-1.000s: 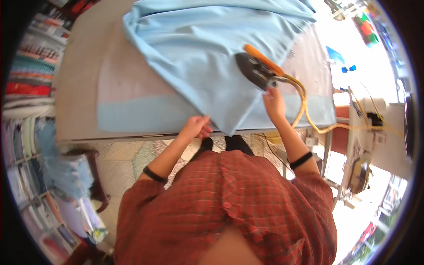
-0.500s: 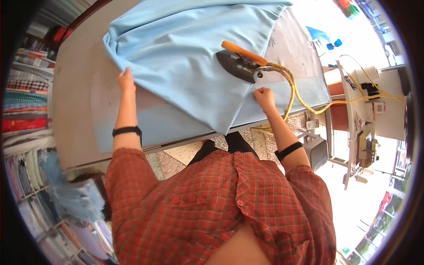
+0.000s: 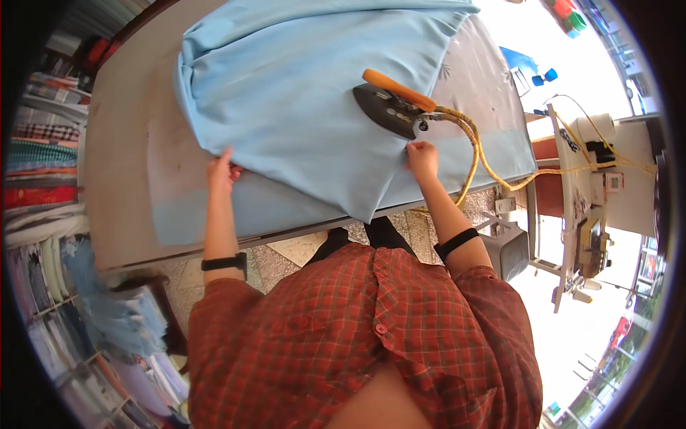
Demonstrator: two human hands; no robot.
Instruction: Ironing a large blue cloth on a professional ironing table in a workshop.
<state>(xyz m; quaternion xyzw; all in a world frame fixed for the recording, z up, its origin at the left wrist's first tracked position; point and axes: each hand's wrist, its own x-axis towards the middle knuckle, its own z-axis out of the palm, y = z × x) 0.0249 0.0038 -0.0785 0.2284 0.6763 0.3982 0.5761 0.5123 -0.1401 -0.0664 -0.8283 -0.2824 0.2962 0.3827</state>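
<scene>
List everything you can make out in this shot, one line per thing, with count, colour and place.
Cloth: 1, light blue, spread on the table
Iron: 1, dark with orange handle, on the cloth
Cord: yellow, from the iron toward the right
Table: 1, grey-beige with blue strip, centre
Folded fabrics: too many to count, mixed colours, left shelves
Stool: 1, grey, right of the person
Machine: 1, yellowish, far right
Shirt: 1, red checked, worn
Bands: 2, black, forearms
Left hand: 1, bare, cloth's lower-left edge
Right hand: 1, bare, cloth's right edge
</scene>
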